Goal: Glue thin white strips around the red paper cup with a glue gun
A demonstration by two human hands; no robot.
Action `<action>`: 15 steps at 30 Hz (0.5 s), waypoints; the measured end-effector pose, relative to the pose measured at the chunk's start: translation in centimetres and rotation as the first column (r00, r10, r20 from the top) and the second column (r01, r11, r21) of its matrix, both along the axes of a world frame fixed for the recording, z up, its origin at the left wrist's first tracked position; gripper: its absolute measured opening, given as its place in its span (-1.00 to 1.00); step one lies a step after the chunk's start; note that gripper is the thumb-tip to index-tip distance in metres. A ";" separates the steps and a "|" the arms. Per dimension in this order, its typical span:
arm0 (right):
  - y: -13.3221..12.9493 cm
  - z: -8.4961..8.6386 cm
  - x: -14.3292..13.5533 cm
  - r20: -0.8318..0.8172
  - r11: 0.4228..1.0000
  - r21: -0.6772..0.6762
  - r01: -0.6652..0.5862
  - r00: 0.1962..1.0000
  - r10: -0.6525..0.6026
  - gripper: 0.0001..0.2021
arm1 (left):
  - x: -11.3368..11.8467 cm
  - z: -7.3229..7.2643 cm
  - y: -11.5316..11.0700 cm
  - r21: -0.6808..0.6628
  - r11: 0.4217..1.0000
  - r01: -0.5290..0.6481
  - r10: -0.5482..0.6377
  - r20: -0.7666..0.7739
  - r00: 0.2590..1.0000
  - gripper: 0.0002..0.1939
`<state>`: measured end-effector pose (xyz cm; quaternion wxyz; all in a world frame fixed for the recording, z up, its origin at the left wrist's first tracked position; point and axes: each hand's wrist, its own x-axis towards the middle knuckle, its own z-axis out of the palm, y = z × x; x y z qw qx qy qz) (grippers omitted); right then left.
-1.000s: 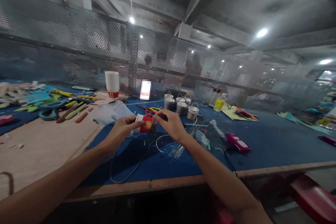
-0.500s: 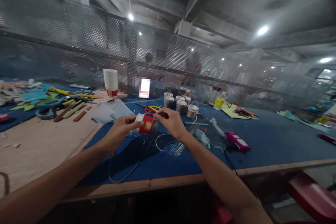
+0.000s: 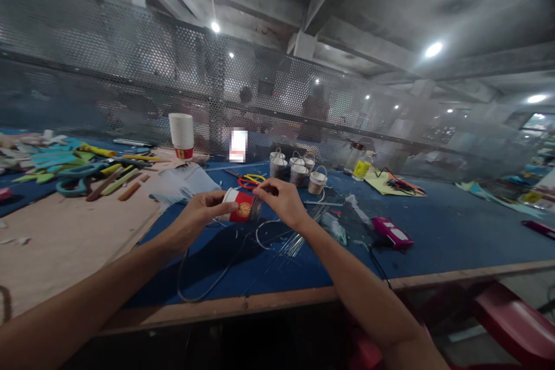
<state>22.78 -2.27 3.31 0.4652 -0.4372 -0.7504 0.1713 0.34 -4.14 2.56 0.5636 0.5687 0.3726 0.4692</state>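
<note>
A red and white paper cup (image 3: 244,208) lies on its side in the air above the blue mat, with grey cord around its base end. My left hand (image 3: 208,211) grips it at the rim end, thumb across the red band. At the base end, my right hand (image 3: 273,193) has its fingers pinched together; what they hold is too small to make out. A loose cord (image 3: 208,293) loops over the mat below the cup. Thin wires (image 3: 292,244) lie beneath my right wrist. Behind my hands are red and yellow pliers (image 3: 249,181).
Several small baskets (image 3: 298,175) stand behind my right hand. A stack of paper cups (image 3: 181,134) is at the back left, near scissors (image 3: 76,180) and sticks. On the right are a magenta box (image 3: 392,233) and a yellow-labelled bottle (image 3: 361,169). A perforated screen (image 3: 269,81) rises behind.
The cup has turned slightly in my left hand, so more of its round gold print shows. Both hands stay in nearly the same place.
</note>
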 end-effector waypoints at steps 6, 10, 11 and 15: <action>-0.1 0.1 0.2 -0.039 0.999 -0.019 -0.039 0.999 0.038 -0.83 | 0.0 0.2 -0.1 0.017 1.000 0.016 -0.016 -0.011 1.000 -0.70; -0.1 0.1 0.2 -0.029 0.999 -0.030 -0.030 0.999 0.029 -0.81 | -0.1 0.4 -0.2 0.008 0.999 0.034 -0.034 -0.013 0.999 -0.68; -0.1 0.1 0.2 -0.028 0.999 -0.032 -0.025 0.999 0.024 -0.81 | 0.0 0.4 -0.2 0.005 0.999 0.035 -0.035 -0.012 0.999 -0.68; 0.0 -0.1 0.1 -0.044 0.999 -0.034 -0.015 0.999 0.014 -0.80 | 0.1 0.5 -0.3 0.008 1.000 0.027 -0.027 -0.018 0.999 -0.69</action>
